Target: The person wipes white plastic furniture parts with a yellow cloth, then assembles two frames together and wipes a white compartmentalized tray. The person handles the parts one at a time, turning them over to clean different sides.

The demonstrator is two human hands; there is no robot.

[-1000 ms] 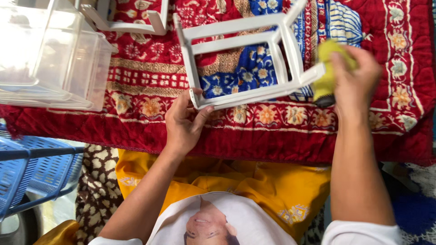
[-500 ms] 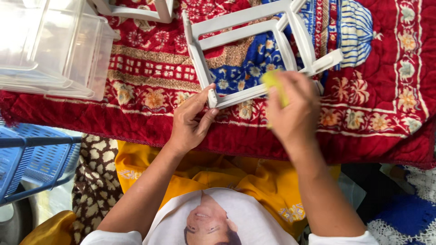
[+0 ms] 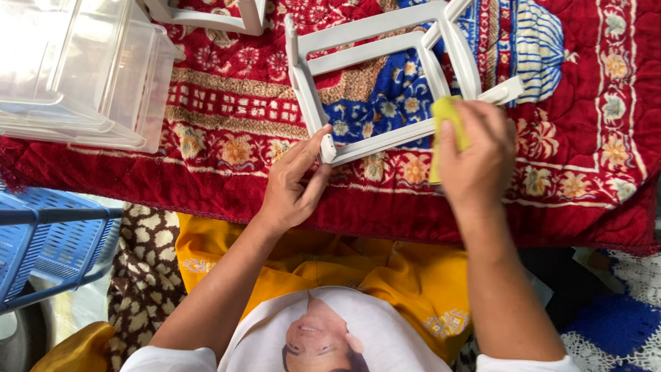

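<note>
Far left, low: a blue slatted plastic basket [image 3: 41, 248], partly out of view. Above it, on the red floral quilted cloth [image 3: 227, 179] covering the worktop: a clear plastic storage drawer [image 3: 76, 69], resting near the cloth's left edge. Further right, at the top edge: part of a second white plastic frame piece [image 3: 213, 14], cut off by the view. Centre: left hand [image 3: 292, 182], fingers half curled, thumb and fingertips pinching the near left corner of the white plastic rectangular frame [image 3: 375, 41], which lies flat on the cloth over a blue patterned patch. Right of centre: right hand [image 3: 478, 158] closed around a yellow-green cleaning cloth [image 3: 446, 117], pressing it onto the frame's near right bar, close to where a short white strut sticks out to the right. Both forearms bare, reaching up from the bottom of the view, over yellow fabric [image 3: 358, 269] below the cloth's edge. Far right, bottom corner: blue and white crocheted lace mat [image 3: 620, 317].
</note>
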